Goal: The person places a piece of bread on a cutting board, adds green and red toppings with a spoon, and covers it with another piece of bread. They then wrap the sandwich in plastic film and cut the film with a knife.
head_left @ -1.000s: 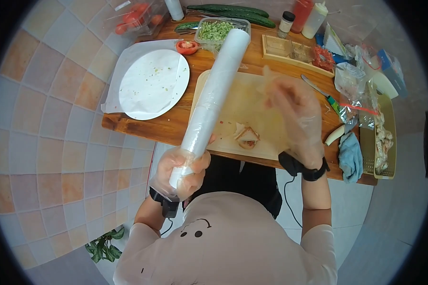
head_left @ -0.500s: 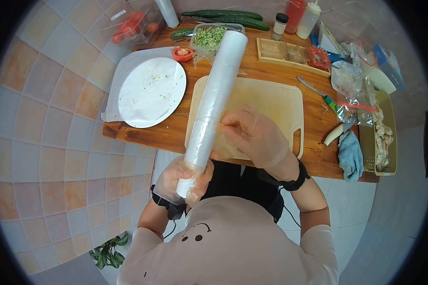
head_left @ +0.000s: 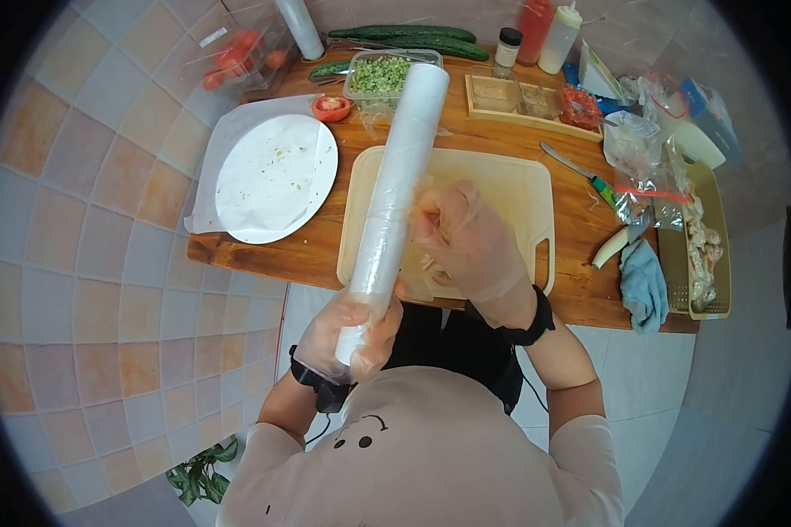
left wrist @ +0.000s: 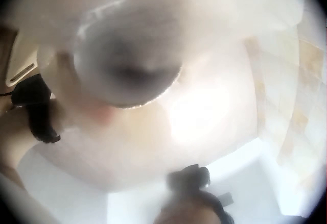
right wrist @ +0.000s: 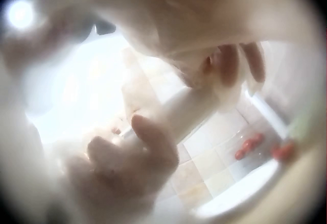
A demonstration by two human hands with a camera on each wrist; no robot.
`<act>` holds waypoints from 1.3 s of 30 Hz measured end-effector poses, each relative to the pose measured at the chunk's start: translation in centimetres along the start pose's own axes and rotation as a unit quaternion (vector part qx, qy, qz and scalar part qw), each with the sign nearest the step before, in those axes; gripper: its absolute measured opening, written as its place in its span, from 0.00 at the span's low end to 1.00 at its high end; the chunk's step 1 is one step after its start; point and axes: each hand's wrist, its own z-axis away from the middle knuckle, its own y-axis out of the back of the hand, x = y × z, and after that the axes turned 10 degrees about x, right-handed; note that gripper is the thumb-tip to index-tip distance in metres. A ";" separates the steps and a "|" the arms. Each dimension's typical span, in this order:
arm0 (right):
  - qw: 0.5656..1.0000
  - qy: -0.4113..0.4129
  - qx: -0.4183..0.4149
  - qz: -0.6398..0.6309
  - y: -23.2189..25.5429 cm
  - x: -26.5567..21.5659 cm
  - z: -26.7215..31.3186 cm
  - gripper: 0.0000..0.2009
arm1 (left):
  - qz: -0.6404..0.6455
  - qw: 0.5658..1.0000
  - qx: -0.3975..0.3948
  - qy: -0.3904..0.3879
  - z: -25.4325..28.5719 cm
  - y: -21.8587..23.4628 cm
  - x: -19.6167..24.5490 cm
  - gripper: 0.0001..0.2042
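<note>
Roll (head_left: 400,180) is slanting over the cutting board (head_left: 529,180) in the head view; the left hand (head_left: 327,327) is gripping its lower end; the right hand (head_left: 482,241) is bending its fingers beside it, and whether they are pinching film, I cannot tell; no loose sheet is showing, so unrolling seems barely begun; one plate (head_left: 277,180) and two squeeze bottles (head_left: 534,33) are standing by; the left wrist view is showing one hollow end; the right wrist view is blurring both hands.

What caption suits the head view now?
Left hand gripping a white roll, right hand beside it over a cutting board.
</note>
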 end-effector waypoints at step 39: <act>0.990 0.120 0.068 0.021 1.2 2.9 -2.5 0.10 | -0.585 0.745 0.247 -0.203 -0.3 -2.0 2.4 0.36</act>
